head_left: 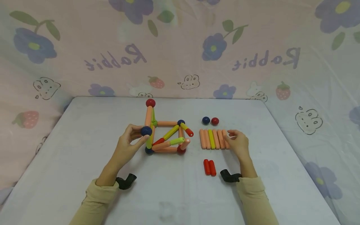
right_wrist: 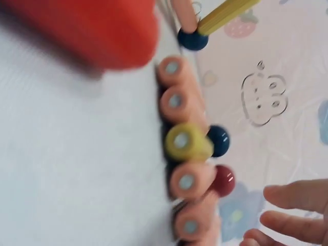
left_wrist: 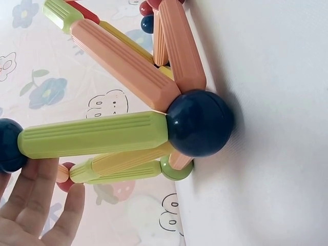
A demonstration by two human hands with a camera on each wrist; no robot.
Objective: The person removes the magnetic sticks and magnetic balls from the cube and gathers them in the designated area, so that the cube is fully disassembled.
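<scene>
My left hand (head_left: 127,142) holds a dark blue ball (head_left: 146,131) between thumb and fingers, at the upper corner of a frame of magnetic rods and balls. A light green rod (left_wrist: 95,136) joins that ball to another blue ball (left_wrist: 200,123) resting on the table. Beyond it, a peach rod (head_left: 148,116) leads to a red ball (head_left: 150,102). My right hand (head_left: 237,142) hovers at the right end of a row of peach rods (head_left: 203,139), with one yellow rod (head_left: 212,139) among them. Its fingers (right_wrist: 297,197) are loosely bent; whether they touch the end rod is unclear.
Behind the row lie a loose blue ball (head_left: 206,120) and a red ball (head_left: 215,121). Two short red rods (head_left: 207,167) lie nearer the front. A patterned cloth (head_left: 174,47) hangs behind the white table (head_left: 174,197).
</scene>
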